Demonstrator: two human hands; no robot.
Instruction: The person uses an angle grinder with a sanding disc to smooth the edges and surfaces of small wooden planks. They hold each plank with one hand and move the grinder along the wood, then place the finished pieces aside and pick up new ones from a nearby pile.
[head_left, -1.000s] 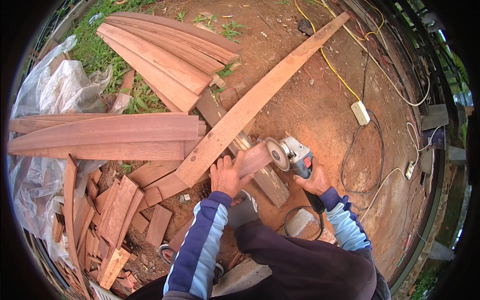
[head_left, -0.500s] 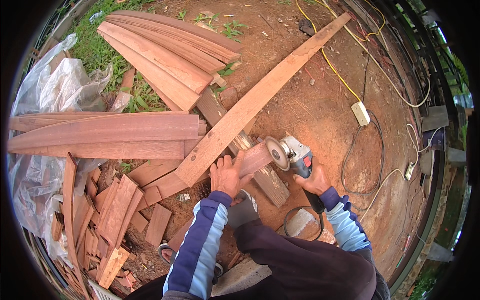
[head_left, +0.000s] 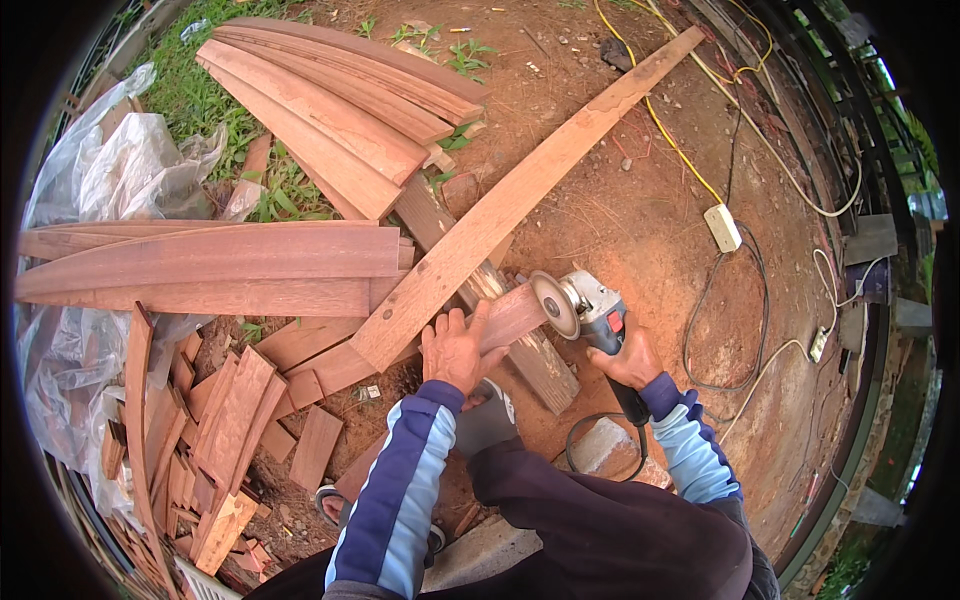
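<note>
Angle grinder (head_left: pixel 600 308) sits in the right hand (head_left: pixel 632 358), whose fingers are clamped round its body, the head of the tool at 11 o'clock from the hand. Its disc (head_left: pixel 555 306) stands at the far end of a short wooden piece (head_left: pixel 513 316); whether they touch, I cannot tell. That piece lies at 2 o'clock from the left hand (head_left: pixel 453 350), which grips its near end, over a thick timber (head_left: pixel 545 372). Reddish-brown soil (head_left: pixel 620 215) forms the outdoor ground, with stacked planks (head_left: pixel 320 115) at 11 o'clock of the view, offcuts (head_left: pixel 235 420) at 8 and a white socket block (head_left: pixel 721 228) between 2 and 3. Lengthwise, the grinder runs from 5 to 11 o'clock, head toward 11; the wooden piece runs from 8 to 2.
</note>
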